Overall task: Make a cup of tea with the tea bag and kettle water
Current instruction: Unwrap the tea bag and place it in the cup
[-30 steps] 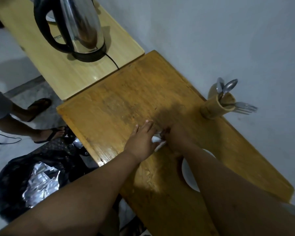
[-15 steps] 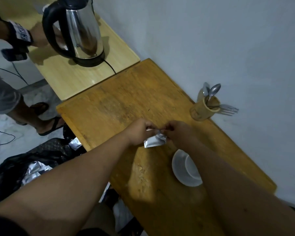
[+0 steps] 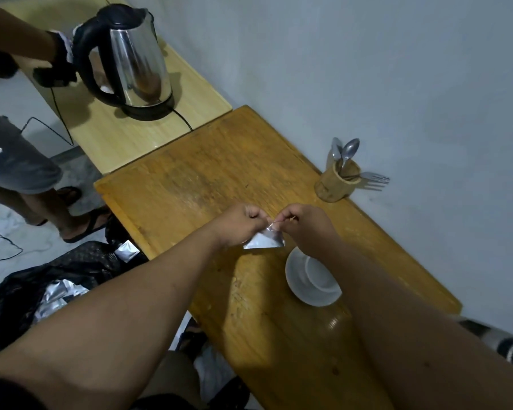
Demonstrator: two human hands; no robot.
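A silver foil tea bag sachet (image 3: 264, 240) hangs above the brown wooden table (image 3: 208, 184). My left hand (image 3: 240, 223) and my right hand (image 3: 304, 224) both pinch its top edge, close together. Just below and right of it stands a white cup (image 3: 320, 275) on a white saucer (image 3: 296, 276), partly hidden by my right forearm. A steel kettle (image 3: 134, 59) with a black handle sits on its base on the lighter table (image 3: 113, 137) at the back left.
A wooden holder (image 3: 336, 184) with spoons and a fork stands against the wall. Another person's gloved hand (image 3: 55, 69) is beside the kettle handle, their legs and sandals left of the table. A black bag (image 3: 42, 288) with foil wrappers lies on the floor.
My hands picked the sachet up off the table and now hold it in the air by its top edge. The cup and saucer came into full view as the camera shifted.
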